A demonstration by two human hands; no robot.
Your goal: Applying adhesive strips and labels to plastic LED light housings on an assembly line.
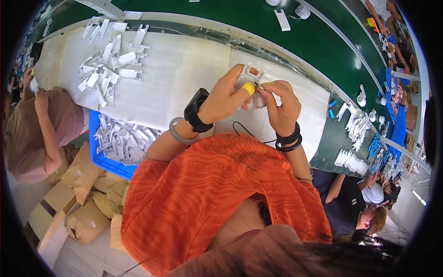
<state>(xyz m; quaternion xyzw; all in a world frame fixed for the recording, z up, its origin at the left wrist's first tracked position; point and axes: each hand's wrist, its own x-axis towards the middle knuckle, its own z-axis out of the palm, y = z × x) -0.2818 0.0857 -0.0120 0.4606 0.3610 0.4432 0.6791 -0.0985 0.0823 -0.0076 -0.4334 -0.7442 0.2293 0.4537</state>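
Note:
Over the white work surface (184,69), my left hand (224,97) is closed on a white plastic housing (250,70) with cut-out openings. A yellow finger cot (249,87) covers the tip of its thumb. My right hand (281,104) meets it at the near end of the housing, thumb and forefinger pinched together. What sits in that pinch is small and partly hidden; I cannot tell its kind. A pale rounded thing (258,101) shows below the fingertips, partly covered by them.
Loose white plastic parts (108,69) lie piled on the left. A blue crate (94,152) full of similar parts stands at the near left, beside brown bags (87,221). More white parts (357,127) lie on the right. People sit on both sides; a green conveyor (221,18) runs beyond.

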